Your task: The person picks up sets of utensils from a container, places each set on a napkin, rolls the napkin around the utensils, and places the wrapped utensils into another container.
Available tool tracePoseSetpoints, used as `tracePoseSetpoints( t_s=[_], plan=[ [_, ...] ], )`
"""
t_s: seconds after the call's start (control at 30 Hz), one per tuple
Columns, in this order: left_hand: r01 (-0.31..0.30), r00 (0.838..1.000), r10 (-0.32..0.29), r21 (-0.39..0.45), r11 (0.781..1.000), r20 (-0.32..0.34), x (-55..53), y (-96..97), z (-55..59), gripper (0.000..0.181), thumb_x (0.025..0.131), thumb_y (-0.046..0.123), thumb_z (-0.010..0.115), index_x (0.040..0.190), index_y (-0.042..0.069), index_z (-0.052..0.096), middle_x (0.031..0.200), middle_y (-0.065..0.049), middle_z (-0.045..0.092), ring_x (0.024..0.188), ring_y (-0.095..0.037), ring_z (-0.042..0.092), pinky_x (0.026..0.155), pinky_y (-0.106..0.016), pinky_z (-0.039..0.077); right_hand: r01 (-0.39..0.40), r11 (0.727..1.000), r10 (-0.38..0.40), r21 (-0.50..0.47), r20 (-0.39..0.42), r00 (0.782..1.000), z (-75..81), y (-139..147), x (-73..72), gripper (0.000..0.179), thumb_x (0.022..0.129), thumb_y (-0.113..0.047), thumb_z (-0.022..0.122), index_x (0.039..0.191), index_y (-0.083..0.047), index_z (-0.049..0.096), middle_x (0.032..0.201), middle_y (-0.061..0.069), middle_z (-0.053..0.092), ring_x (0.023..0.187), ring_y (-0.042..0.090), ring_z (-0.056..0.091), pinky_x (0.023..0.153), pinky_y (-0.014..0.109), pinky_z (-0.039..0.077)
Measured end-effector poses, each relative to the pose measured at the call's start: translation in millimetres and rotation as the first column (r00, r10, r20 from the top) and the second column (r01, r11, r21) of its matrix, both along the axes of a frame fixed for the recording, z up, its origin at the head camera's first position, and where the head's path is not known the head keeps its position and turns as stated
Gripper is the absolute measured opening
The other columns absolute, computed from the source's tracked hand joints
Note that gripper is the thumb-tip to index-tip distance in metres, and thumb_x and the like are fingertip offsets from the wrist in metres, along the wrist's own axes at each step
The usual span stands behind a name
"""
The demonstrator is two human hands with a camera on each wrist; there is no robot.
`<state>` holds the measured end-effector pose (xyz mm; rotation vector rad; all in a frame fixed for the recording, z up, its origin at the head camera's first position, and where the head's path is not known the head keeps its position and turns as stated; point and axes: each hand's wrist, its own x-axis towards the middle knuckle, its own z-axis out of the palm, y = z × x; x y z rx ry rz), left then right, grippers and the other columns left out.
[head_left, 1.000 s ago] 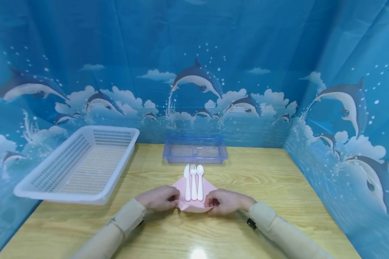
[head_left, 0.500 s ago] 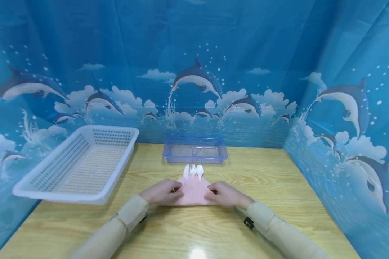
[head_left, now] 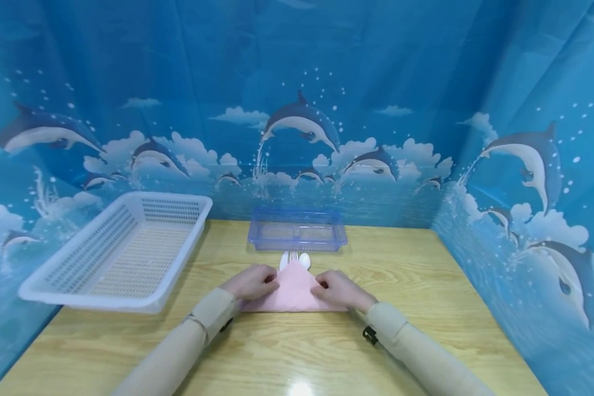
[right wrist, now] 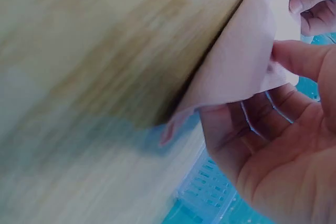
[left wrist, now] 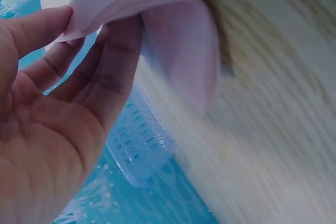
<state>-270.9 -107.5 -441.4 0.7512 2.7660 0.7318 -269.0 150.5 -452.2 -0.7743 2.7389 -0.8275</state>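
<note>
A pink napkin [head_left: 293,294] lies folded into a triangle, its point toward the back, over a white knife [head_left: 284,261], fork [head_left: 293,256] and spoon [head_left: 304,260]. Only the upper ends of the cutlery show past the fold; the handles are covered. My left hand [head_left: 254,282] pinches the napkin's left slanted edge between thumb and fingers, as the left wrist view shows close up. On the opposite edge, my right hand [head_left: 340,289] pinches the cloth the same way, thumb on top and fingers beneath in the right wrist view.
Behind the cutlery stands a blue see-through plastic basket [head_left: 297,245]. A large white perforated basket [head_left: 153,300] is on the left of the wooden table [head_left: 297,352]. A blue dolphin-print curtain [head_left: 401,55] hangs along the back and sides.
The napkin's near part was folded up and away over the cutlery handles, making a triangle. Both hands moved forward with it, from the near edge to the slanted sides.
</note>
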Motion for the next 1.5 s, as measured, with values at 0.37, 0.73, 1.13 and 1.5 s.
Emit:
tracePoseSetpoints(
  t_s=[0.37,0.73,1.13,1.5],
  plan=[
    [-0.030,0.999,0.030,0.009,1.000,0.021,-7.1,1.7,-8.5,0.028,0.095,0.017,0.061,0.069,0.014,0.052,0.062,0.003,0.047,0.058,-0.011,0.043,0.054,-0.023,0.038,0.136,0.990,-0.135,0.046,-0.021,0.991,-1.0,-10,-5.2,0.027,0.093,-0.020,0.063,0.067,-0.014,0.057,0.061,-0.003,0.050,0.058,0.012,0.045,0.060,0.026,0.041],
    [-0.095,0.995,0.095,-0.009,0.995,0.030,-11.3,7.7,-12.0,0.027,0.094,0.015,0.062,0.068,0.013,0.053,0.064,0.001,0.052,0.060,-0.012,0.047,0.056,-0.025,0.039,0.190,0.979,-0.192,0.079,0.025,0.981,-2.3,-12,-8.0,0.019,0.092,-0.021,0.063,0.074,-0.014,0.063,0.066,0.000,0.058,0.061,0.015,0.051,0.061,0.028,0.043],
    [-0.118,0.991,0.119,-0.017,0.993,0.060,-12.6,11.0,-12.3,0.023,0.096,0.017,0.059,0.074,0.012,0.056,0.067,0.000,0.054,0.063,-0.013,0.050,0.059,-0.025,0.042,0.224,0.973,-0.226,0.057,0.046,0.973,-3.3,-11,-11.0,0.009,0.090,-0.021,0.064,0.085,-0.013,0.065,0.074,0.000,0.064,0.066,0.015,0.056,0.062,0.028,0.047],
    [-0.112,0.992,0.113,-0.014,0.994,0.061,-13.6,11.6,-15.6,0.022,0.096,0.016,0.060,0.074,0.013,0.055,0.067,0.000,0.053,0.063,-0.013,0.049,0.058,-0.025,0.041,0.007,1.000,-0.002,0.021,-0.223,0.975,1.0,-27,-11.1,0.018,0.089,-0.015,0.068,0.105,-0.007,0.072,0.092,0.002,0.065,0.084,0.012,0.059,0.079,0.030,0.053]
  ],
)
